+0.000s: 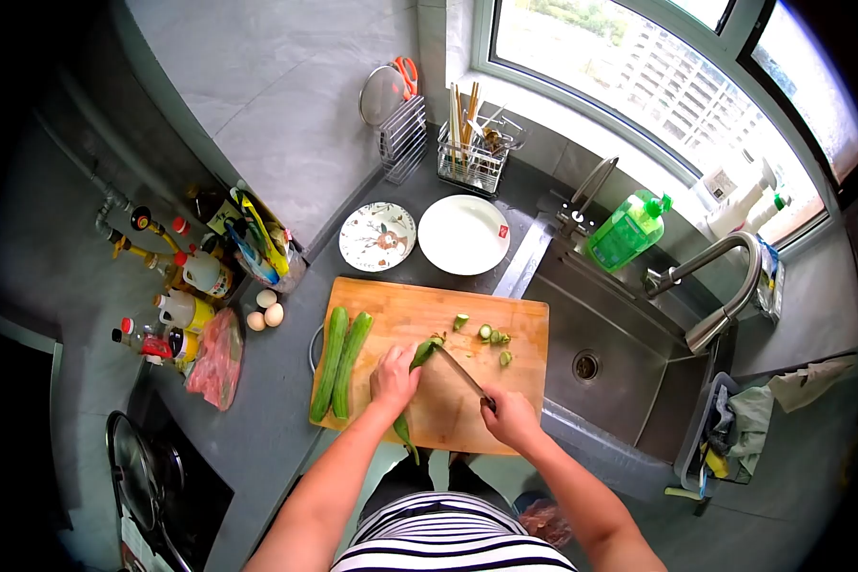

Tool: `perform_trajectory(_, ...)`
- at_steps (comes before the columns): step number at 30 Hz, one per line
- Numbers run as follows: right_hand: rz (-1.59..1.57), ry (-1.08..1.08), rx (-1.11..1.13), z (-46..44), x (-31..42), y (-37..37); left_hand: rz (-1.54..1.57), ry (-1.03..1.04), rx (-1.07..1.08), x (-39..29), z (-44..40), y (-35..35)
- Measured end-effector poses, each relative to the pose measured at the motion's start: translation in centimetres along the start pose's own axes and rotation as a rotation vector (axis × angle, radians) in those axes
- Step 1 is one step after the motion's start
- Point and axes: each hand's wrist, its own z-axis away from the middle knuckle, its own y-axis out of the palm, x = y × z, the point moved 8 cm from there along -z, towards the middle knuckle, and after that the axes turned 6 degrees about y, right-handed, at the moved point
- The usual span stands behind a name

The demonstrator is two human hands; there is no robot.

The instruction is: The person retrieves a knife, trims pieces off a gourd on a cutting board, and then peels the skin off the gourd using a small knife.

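A wooden cutting board lies on the counter, its right part over the sink's edge. My left hand is closed around a dark green loofah gourd, whose thin tail shows below the hand. In my right hand is the dark handle of a knife. The blade's tip touches or nearly touches the upper end of the gourd; which one I cannot tell. Two long green gourds rest side by side at the board's left. Several cut pieces are scattered at its upper right.
Behind the board stand a patterned plate and a white plate. To the right is the steel sink with its faucet and a green soap bottle. Three eggs, bagged meat and several bottles are left.
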Motion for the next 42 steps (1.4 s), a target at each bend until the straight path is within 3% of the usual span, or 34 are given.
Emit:
perform_trajectory(6, 0.026, -0.005, -0.072, 0.3, 0.9, -0.3, -0.03, 0.008, -0.017, -0.1, 0.0, -0.1)
perform_trajectory(15, 0.201, 0.087, 0.063, -2.4, 0.9, 2.1, -0.053, -0.01, 0.013, -0.1, -0.2, 0.3)
perform_trajectory(20, 0.133, 0.056, 0.022, -4.0, 0.1, 2.9, -0.054, 0.004, 0.02, 0.5, 0.0, 0.8)
perform_trajectory(24, -0.224, 0.1, 0.027, -2.9, -1.6, 1.6, 0.049, -0.138, 0.041, 1.9, -0.3, 0.8)
perform_trajectory(28, -0.21, 0.083, -0.093, 0.0, -2.3, -1.8, 0.416, -0.469, 0.029, 3.7, 0.3, 2.3)
perform_trajectory(30, -0.188, 0.099, -0.116, 0.8, -3.2, -2.9, 0.376, -0.47, -0.006, 1.8, 0.8, 0.6)
perform_trajectory(33, -0.158, 0.105, -0.147, 2.1, -3.6, -4.2, -0.274, -0.007, -0.144, -3.7, 0.7, -3.2)
perform_trajectory(36, -0.168, 0.108, -0.149, 3.1, -3.8, -4.8, -0.067, 0.505, -0.029, -7.3, 1.6, -0.7)
perform_trajectory(39, -0.167, 0.123, -0.128, 3.9, -4.6, -4.7, -0.008, 0.582, 0.322, -8.0, 2.7, 3.1)
perform_trajectory(42, -0.143, 0.109, -0.109, 4.9, -5.0, -4.5, -0.051, 0.452, 0.2, -7.7, 2.9, 3.1)
